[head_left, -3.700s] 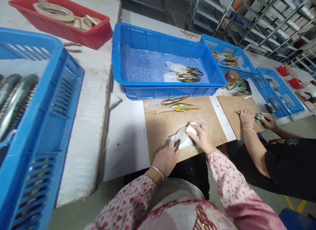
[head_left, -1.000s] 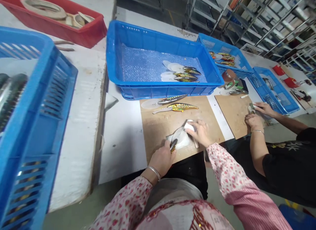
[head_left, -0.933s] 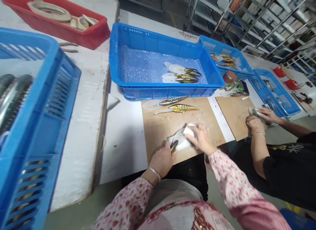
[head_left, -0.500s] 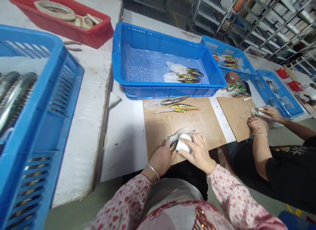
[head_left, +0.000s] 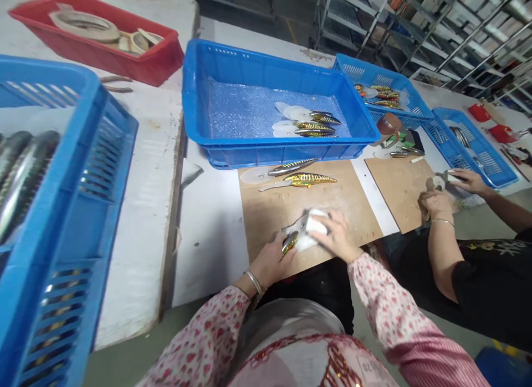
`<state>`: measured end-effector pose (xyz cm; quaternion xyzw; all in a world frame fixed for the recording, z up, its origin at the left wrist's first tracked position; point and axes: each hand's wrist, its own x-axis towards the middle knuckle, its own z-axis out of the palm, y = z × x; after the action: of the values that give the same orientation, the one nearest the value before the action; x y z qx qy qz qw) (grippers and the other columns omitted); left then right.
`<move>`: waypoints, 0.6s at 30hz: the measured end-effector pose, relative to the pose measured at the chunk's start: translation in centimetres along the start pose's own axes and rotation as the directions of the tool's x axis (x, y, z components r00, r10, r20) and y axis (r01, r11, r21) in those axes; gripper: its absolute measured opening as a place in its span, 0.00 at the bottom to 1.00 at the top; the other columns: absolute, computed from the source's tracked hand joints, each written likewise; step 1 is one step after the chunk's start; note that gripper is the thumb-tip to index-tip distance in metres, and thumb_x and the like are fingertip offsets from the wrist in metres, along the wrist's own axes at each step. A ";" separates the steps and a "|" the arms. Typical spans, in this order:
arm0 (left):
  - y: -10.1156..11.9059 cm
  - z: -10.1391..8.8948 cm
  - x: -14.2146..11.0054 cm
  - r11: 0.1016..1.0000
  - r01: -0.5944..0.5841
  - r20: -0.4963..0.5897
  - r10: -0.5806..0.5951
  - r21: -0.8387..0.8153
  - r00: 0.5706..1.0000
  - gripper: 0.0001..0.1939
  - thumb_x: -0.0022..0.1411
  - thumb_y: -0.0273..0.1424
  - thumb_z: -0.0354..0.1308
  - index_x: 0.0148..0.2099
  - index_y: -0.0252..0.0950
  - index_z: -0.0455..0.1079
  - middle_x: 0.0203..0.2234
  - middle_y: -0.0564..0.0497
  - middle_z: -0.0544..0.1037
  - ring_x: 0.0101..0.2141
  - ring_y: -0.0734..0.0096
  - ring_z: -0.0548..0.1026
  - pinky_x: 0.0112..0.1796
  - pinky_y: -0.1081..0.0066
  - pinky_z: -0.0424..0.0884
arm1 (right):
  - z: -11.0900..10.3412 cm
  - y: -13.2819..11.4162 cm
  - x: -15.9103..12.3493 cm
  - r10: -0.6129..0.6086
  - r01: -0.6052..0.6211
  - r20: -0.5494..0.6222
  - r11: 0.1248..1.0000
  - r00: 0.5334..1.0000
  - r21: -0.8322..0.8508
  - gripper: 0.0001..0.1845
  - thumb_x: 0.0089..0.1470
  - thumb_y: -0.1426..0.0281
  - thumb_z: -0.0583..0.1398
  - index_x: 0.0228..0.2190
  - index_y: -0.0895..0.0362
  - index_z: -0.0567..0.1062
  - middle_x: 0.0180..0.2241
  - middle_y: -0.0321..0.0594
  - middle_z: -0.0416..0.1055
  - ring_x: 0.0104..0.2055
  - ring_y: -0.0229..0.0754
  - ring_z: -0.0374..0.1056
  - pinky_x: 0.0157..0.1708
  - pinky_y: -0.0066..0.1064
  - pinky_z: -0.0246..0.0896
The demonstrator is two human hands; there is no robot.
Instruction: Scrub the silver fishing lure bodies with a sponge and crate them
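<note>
On the near part of the brown rectangular board point(head_left: 344, 204), the left hand point(head_left: 272, 259) has its fingers closed around a dark-and-gold fish-shaped lure with a clear flat lip point(head_left: 290, 243). The right hand point(head_left: 334, 232), just to the right, grips a white block-like pad point(head_left: 317, 222) over the lip; blur makes it hard to tell whether they touch. Toward the board's far edge lie a shiny gold striped lure point(head_left: 313, 179) and a dark-backed striped lure point(head_left: 292, 167). Beyond them, a blue plastic bin point(head_left: 286, 152) stands on the white surface point(head_left: 210, 226).
</note>
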<state>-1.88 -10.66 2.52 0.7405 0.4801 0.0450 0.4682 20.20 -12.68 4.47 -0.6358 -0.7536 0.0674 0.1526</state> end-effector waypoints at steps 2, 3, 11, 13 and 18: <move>0.1 -0.2 -0.1 1.000 0.023 0.002 -0.023 0.008 1.000 0.13 0.63 0.36 0.47 0.47 0.34 0.58 0.35 0.45 0.76 0.38 0.61 0.76 0.38 0.67 0.67 | 0.1 2.3 0.8 0.158 -0.161 -0.078 0.986 0.984 -0.036 0.23 0.53 0.51 0.61 0.46 0.51 0.76 0.43 0.45 0.68 0.47 0.50 0.62 0.45 0.41 0.54; 0.1 -0.3 -0.2 1.000 0.021 0.004 -0.021 0.006 1.000 0.14 0.63 0.36 0.47 0.47 0.34 0.58 0.34 0.45 0.76 0.37 0.61 0.76 0.38 0.67 0.67 | -0.1 3.3 1.2 0.207 -0.211 -0.118 0.977 0.971 -0.027 0.23 0.53 0.50 0.60 0.45 0.51 0.76 0.41 0.45 0.68 0.46 0.50 0.62 0.45 0.42 0.55; 2.0 -1.7 -1.9 0.937 -0.021 -0.115 0.065 0.350 0.991 0.17 0.64 0.41 0.46 0.50 0.38 0.60 0.41 0.45 0.73 0.42 0.58 0.73 0.38 0.66 0.66 | -1.9 2.5 1.7 0.254 -0.152 -0.298 0.933 0.920 0.328 0.26 0.52 0.49 0.60 0.44 0.54 0.75 0.44 0.45 0.68 0.49 0.49 0.63 0.50 0.41 0.57; 2.3 -1.9 -1.8 0.867 0.014 -0.170 0.081 0.497 0.982 0.16 0.64 0.41 0.45 0.48 0.37 0.63 0.42 0.42 0.71 0.43 0.55 0.70 0.39 0.63 0.67 | -1.6 1.7 1.8 0.253 -0.142 -0.297 0.926 0.921 0.350 0.26 0.52 0.50 0.60 0.44 0.54 0.74 0.45 0.45 0.68 0.49 0.48 0.63 0.50 0.41 0.57; 2.2 -1.1 -1.6 0.841 0.033 -0.157 0.061 0.540 0.986 0.15 0.63 0.37 0.46 0.48 0.34 0.64 0.43 0.40 0.70 0.45 0.53 0.68 0.40 0.61 0.67 | -0.7 0.6 1.7 0.157 -0.127 -0.218 0.981 0.963 0.145 0.23 0.53 0.51 0.60 0.46 0.51 0.74 0.44 0.43 0.67 0.48 0.49 0.63 0.47 0.40 0.55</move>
<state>-1.85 -11.41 5.35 0.8394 0.5055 -0.0264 0.1982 20.69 -10.95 5.19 -0.6805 -0.6776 0.0534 0.2739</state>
